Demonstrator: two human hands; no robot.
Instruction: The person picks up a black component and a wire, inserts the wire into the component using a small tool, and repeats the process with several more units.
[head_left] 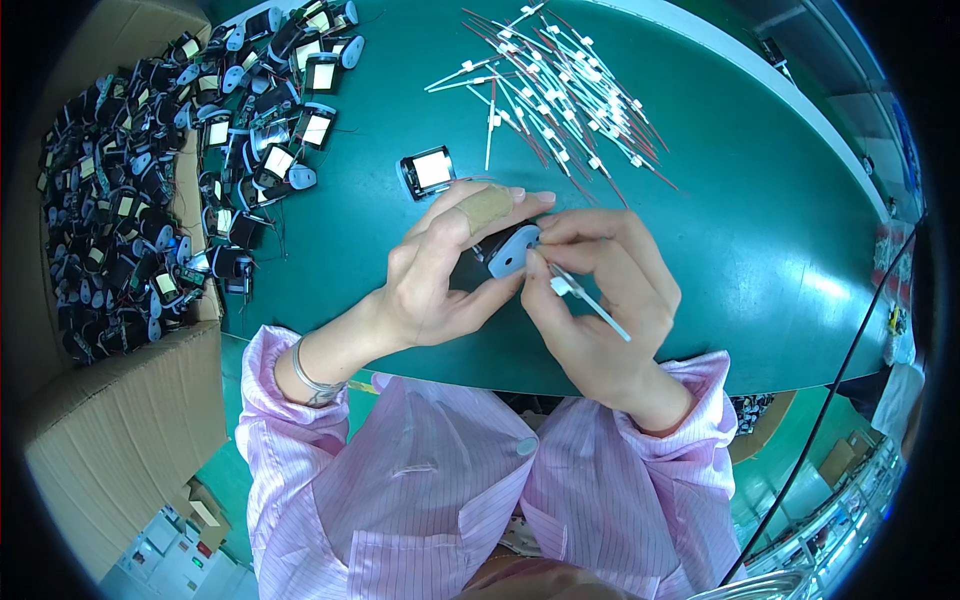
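My left hand (428,268), with a tan bandage on one finger, is closed around a small black device with an oval blue-grey end cap (513,252). The cap faces right and has small dark holes. In my right hand (622,300), thumb and fingertips pinch a short wire lead (607,318) with a white connector, its pale end sticking out toward the lower right. The fingertips are right at the cap; whether the wire enters a hole is hidden by them. Just beyond my left hand, another black device with a cream pad (431,171) lies on the table.
Many similar devices (278,160) are heaped at the table's left, beside an open cardboard box (130,390) full of more. A loose pile of white-and-red wire leads (560,95) lies at the far side of the green table (760,260). A black cable (835,385) hangs at right.
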